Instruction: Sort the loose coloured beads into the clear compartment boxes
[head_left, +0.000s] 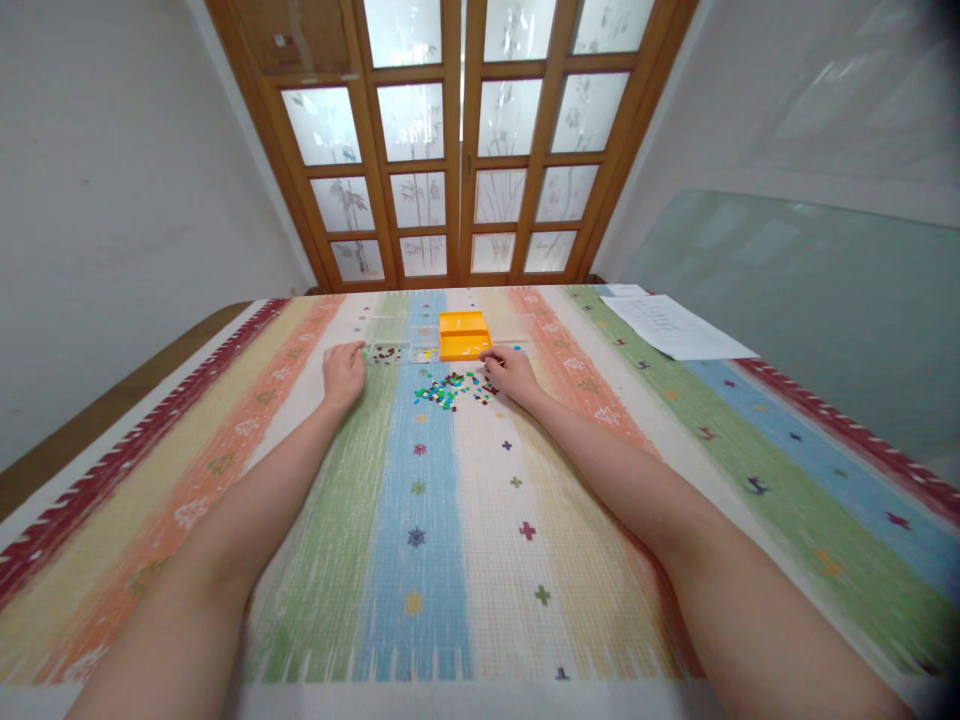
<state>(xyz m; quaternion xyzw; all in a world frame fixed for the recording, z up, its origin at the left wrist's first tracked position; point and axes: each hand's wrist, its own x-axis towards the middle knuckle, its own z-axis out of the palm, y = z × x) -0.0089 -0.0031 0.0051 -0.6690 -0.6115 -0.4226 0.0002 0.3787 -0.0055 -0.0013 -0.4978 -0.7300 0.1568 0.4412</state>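
Some papers [675, 325] far right, pieces [448, 393] between left hand [344, 372] and right hand [511, 373], both grips unclear

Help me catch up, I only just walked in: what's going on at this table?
A person has both bare hands over a striped tablecloth. The left hand is at the left end of a clear tray with small dark pieces in it. The right hand is by the near right corner of an open yellow box; whether it pinches anything is too small to tell. Small colored pieces lie loose in front.
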